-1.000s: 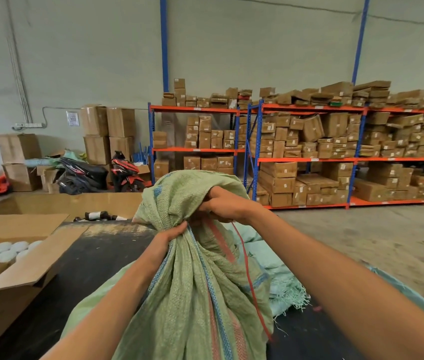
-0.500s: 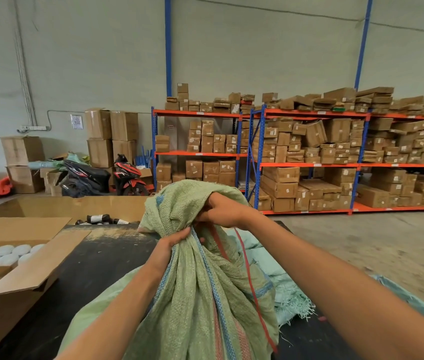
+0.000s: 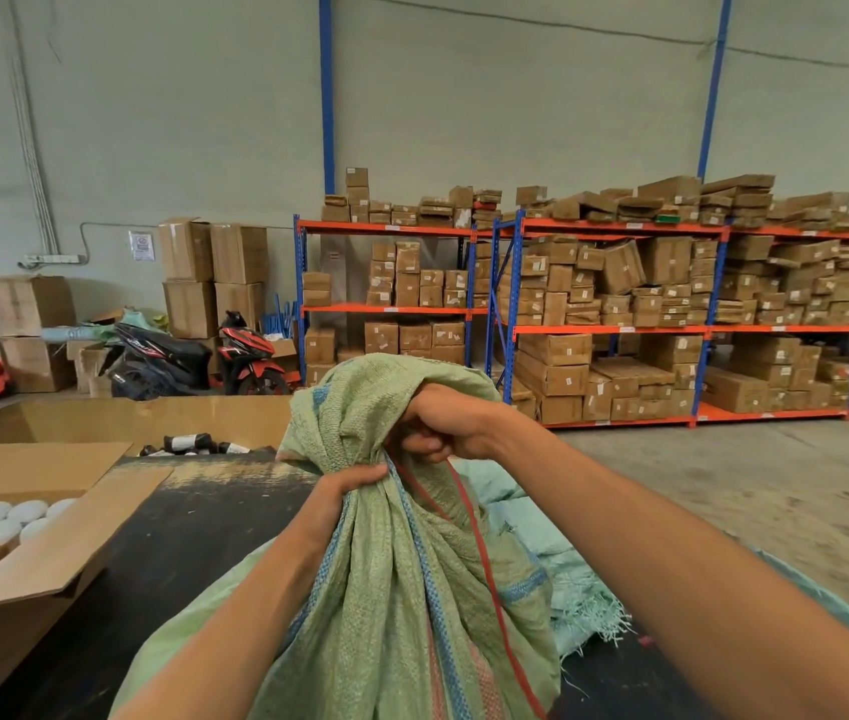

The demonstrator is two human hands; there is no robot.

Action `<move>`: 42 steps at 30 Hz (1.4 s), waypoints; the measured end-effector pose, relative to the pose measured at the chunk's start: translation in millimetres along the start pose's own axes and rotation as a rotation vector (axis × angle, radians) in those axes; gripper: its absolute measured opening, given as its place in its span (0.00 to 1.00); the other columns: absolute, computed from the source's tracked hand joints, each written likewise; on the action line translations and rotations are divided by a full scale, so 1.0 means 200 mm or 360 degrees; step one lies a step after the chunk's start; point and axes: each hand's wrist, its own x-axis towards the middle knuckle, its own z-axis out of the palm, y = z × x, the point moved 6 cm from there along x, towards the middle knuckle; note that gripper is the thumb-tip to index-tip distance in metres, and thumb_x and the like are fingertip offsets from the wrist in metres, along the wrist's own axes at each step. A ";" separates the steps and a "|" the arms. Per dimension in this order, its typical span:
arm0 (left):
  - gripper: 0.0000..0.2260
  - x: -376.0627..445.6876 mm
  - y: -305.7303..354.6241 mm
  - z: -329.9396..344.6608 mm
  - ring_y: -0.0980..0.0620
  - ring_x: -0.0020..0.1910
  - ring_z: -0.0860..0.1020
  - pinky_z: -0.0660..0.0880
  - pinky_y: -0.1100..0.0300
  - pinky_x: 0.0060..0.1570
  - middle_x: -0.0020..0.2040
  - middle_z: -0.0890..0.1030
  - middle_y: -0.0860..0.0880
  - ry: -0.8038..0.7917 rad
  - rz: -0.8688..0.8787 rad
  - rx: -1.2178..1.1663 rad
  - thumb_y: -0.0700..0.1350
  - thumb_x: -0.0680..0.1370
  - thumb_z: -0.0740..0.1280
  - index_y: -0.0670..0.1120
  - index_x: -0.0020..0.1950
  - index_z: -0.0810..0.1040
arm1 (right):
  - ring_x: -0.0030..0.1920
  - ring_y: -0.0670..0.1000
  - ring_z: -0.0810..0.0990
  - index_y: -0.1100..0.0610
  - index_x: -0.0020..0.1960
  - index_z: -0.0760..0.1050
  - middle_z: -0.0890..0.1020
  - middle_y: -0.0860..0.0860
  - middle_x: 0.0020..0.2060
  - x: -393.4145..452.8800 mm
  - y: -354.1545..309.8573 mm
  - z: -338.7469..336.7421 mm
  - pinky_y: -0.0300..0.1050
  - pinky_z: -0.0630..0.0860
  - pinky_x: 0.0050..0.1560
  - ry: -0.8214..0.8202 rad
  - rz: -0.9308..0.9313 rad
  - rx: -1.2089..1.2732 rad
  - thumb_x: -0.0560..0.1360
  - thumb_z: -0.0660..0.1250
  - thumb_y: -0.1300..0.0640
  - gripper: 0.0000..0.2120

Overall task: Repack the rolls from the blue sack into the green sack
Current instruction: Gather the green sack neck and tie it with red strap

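The green woven sack (image 3: 386, 589) stands upright in front of me on a black table (image 3: 178, 553), its mouth bunched into a neck. My left hand (image 3: 354, 483) grips the gathered neck from the left. Just above it, my right hand (image 3: 443, 426) holds the bunched top of the sack, and a red string (image 3: 484, 558) hangs down from this hand along the sack. A pale blue-green sack (image 3: 557, 579) lies flat on the table behind and to the right. What the green sack holds is hidden.
An open cardboard box (image 3: 42, 558) with several white-topped rolls sits at the left. Dark rolls (image 3: 188, 443) lie at the table's far edge beside a cardboard sheet. Shelves of cartons (image 3: 619, 314) and parked motorbikes (image 3: 193, 361) stand along the far wall across a concrete floor.
Both hands keep their hold on the sack's neck. The left hand has closed tighter around the gathered cloth just below the right hand. The sack stays in place.
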 end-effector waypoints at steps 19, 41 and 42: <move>0.30 0.02 -0.02 0.01 0.45 0.45 0.85 0.78 0.56 0.44 0.48 0.86 0.42 -0.0030 -0.0030 0.0509 0.49 0.58 0.79 0.41 0.57 0.80 | 0.18 0.45 0.61 0.56 0.32 0.67 0.67 0.46 0.19 -0.16 0.03 -0.16 0.36 0.56 0.20 0.0307 0.0053 -0.0477 0.79 0.64 0.59 0.17; 0.40 -0.09 0.35 -0.07 0.50 0.33 0.79 0.78 0.56 0.45 0.31 0.79 0.49 0.0799 -0.0113 0.2952 0.82 0.63 0.49 0.45 0.30 0.74 | 0.26 0.49 0.67 0.54 0.44 0.82 0.74 0.47 0.26 -0.18 0.40 -0.12 0.44 0.66 0.32 0.0124 -0.0006 -0.1147 0.82 0.61 0.53 0.13; 0.37 -0.09 0.37 -0.08 0.49 0.33 0.78 0.78 0.56 0.44 0.32 0.78 0.49 0.0801 -0.0098 0.3015 0.80 0.67 0.53 0.45 0.31 0.74 | 0.27 0.48 0.68 0.54 0.43 0.82 0.74 0.48 0.27 -0.19 0.40 -0.13 0.43 0.66 0.31 0.0116 -0.0010 -0.1149 0.82 0.61 0.52 0.13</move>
